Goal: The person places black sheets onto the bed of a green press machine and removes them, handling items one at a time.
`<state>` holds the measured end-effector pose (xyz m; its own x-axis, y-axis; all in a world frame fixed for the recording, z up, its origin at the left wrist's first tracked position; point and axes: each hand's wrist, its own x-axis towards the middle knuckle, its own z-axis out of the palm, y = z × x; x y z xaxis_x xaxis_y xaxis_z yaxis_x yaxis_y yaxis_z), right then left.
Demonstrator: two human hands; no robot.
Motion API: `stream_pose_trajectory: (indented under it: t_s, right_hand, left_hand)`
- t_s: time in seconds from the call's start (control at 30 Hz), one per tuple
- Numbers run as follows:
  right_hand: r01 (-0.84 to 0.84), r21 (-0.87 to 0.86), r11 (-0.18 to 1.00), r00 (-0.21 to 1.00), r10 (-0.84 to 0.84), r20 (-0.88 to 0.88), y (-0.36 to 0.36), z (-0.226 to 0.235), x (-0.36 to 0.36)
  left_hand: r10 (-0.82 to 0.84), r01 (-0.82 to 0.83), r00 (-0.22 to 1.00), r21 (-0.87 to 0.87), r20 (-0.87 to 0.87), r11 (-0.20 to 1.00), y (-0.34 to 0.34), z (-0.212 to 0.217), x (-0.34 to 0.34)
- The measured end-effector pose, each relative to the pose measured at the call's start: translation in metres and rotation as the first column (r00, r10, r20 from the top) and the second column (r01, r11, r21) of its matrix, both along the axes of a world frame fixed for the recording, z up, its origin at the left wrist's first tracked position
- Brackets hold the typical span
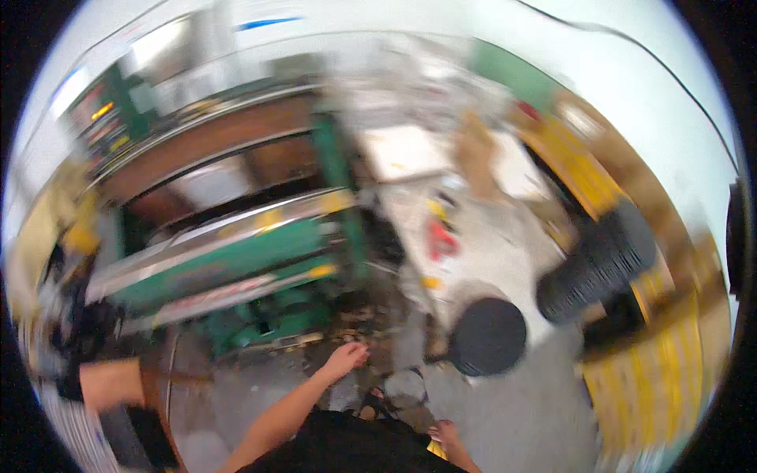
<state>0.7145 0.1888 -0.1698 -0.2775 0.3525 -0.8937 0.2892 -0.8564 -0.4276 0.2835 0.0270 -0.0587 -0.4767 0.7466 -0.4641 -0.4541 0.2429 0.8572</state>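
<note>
Motion smears the whole head view. My left hand (345,362) is held out in front of my body, over the dark, littered floor before a green machine (252,268). Its fingers look bent, but blur hides whether they are closed, and no held thing shows. Low by my right side, my right hand (446,436) has its fingers curled at a small yellow thing (436,449), whose kind I cannot make out. A round black stool seat (489,337) stands ahead and to the right of that hand.
A pale worktable (497,244) carries a red and yellow item (441,239), papers and brown card. Beside it is a black ribbed chair back (599,264). Yellow stacked material (646,378) stands at the right. On the left are a cardboard box (114,384) and a control panel (102,118).
</note>
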Motion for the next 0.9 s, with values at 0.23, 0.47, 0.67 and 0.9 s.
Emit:
stream_pose_trajectory:
  t_s: [0.23,0.47,0.67,0.9]
  right_hand:
    - [-0.644,0.069,0.762,0.763,0.633,0.132,0.053,-0.017,-0.145]
    - [-0.982,0.112,0.151,0.177,0.945,0.276,-0.049,-0.018,-0.287]
    - [-0.47,0.411,-0.781,-0.573,0.624,0.531,-0.077,-0.049,-0.36]
    - [-0.984,0.171,0.055,0.094,0.969,0.23,-0.171,0.011,-0.375]
  left_hand:
    - [0.848,-0.998,0.041,0.022,-0.528,0.061,-0.412,0.003,0.029]
    - [-0.103,-0.492,-0.28,0.234,-0.955,-0.839,-0.639,0.091,0.169]
    - [0.555,-0.66,-0.648,0.021,-0.522,-0.751,-0.724,0.051,0.161]
    - [0.654,-0.683,-0.72,0.066,-0.233,-0.728,-0.761,0.034,0.217]
